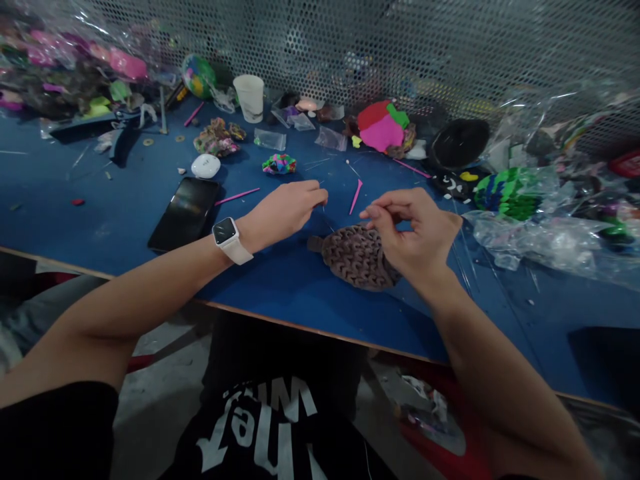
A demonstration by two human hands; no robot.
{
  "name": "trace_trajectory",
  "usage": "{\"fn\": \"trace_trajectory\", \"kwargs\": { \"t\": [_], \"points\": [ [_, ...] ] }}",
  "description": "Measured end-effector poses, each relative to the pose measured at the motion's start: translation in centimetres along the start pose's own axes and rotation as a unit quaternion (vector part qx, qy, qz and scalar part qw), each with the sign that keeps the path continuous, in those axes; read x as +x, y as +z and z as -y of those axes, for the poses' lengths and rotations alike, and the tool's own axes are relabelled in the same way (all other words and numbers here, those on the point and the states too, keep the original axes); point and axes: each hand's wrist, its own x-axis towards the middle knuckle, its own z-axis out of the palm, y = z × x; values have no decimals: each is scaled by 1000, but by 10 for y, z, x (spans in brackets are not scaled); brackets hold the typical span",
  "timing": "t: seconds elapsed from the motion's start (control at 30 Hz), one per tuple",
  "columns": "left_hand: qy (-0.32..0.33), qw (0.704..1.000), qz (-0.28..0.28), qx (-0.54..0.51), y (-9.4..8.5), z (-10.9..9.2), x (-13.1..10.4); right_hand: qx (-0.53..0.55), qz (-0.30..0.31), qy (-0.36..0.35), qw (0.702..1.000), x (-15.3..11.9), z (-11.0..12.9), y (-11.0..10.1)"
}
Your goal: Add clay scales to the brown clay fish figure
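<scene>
On the blue table lies a brown clay piece [356, 259], oval, covered in rows of scale-like marks, with a short stub at its left end. My left hand [290, 208], wearing a white watch, hovers just left of and above it. Its closed fingertips pinch a thin needle-like stick [324, 209] that points down toward the piece. Over the piece's right end is my right hand [417, 227], thumb and forefinger pinched together. Whatever is between those fingertips is too small to make out. This hand hides part of the brown piece.
A black phone [185, 215] and white earbud case [205, 165] lie left. Pink modelling tools [355, 197], a multicoloured clay piece [279, 164] and a paper cup [249, 98] sit beyond my hands. Plastic bags [545, 243] crowd the right; a perforated metal panel [310, 40] stands behind.
</scene>
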Motion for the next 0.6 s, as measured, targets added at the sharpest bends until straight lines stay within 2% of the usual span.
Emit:
{"fn": "trace_trajectory", "kwargs": {
  "t": [0.1, 0.27, 0.43, 0.6],
  "points": [
    [-12, 999, 40, 24, 1, -2, -1, -36, 2, -6, 999, 2, 4, -2],
    [-31, 998, 27, 38, 4, -10, -2, -22, 23, -9, 999, 4, 11, -2],
    [11, 999, -35, 40, 4, -17, -3, 17, 57, 2, 998, 2, 16, -1],
    [68, 989, -130, -33, -1, -31, -5, 40, 23, 12, 999, 3, 14, 0]
  ]
}}
